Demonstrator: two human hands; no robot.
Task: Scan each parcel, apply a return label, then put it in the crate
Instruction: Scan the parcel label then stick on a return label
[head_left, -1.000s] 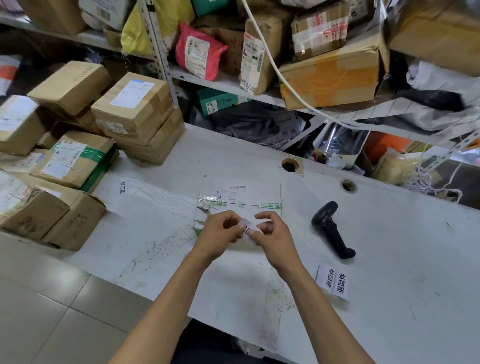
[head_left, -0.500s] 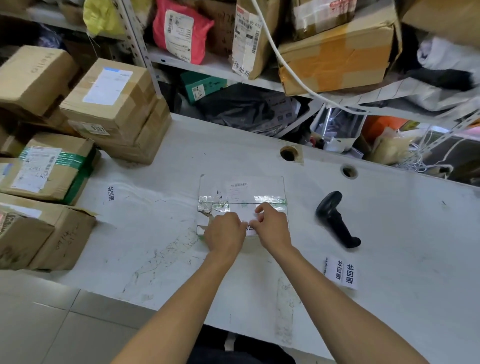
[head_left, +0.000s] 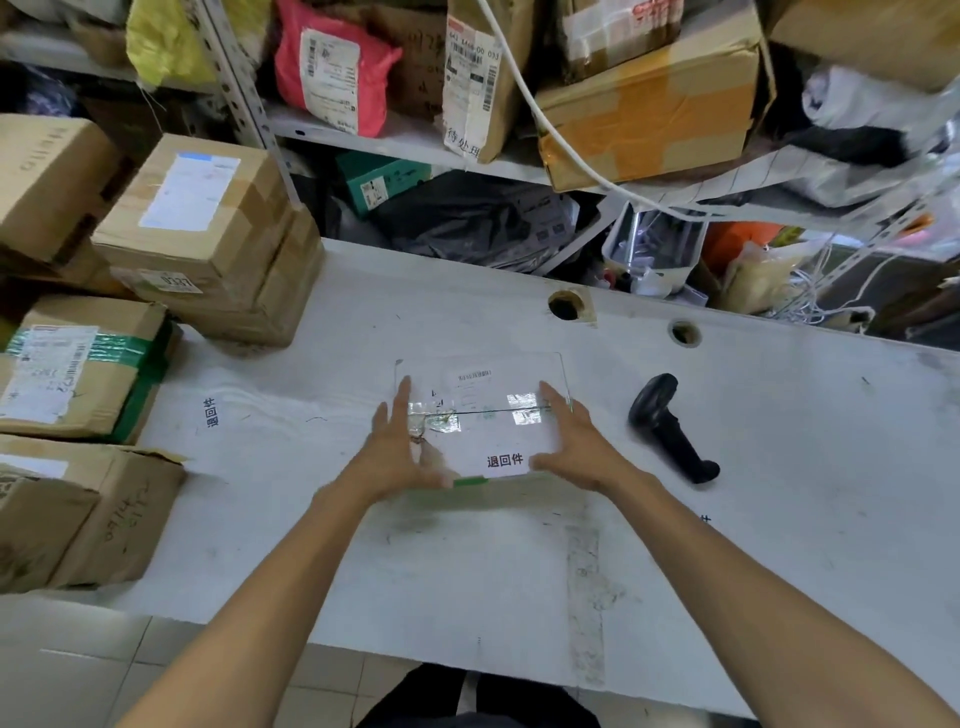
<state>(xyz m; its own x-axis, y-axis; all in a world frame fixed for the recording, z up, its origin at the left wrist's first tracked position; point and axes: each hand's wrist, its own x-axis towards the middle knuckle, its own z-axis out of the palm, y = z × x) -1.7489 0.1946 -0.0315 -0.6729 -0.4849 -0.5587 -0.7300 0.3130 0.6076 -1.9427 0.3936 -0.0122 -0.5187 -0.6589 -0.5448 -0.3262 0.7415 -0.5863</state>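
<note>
Head view: my left hand (head_left: 400, 447) and right hand (head_left: 574, 441) flank the flat clear parcel (head_left: 483, 410), fingers straight and together against its side edges, likely to lift; return label (head_left: 505, 461) stuck on, barcode scanner (head_left: 670, 426) right of parcel.

Both arms extended forward; left hand (head_left: 397, 447), right hand (head_left: 574, 441) flat, fingers straight, palms facing inward.

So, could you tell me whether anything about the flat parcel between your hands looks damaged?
Yes: the flat parcel has torn, crumpled clear tape near its left edge, beside the left hand.
</note>
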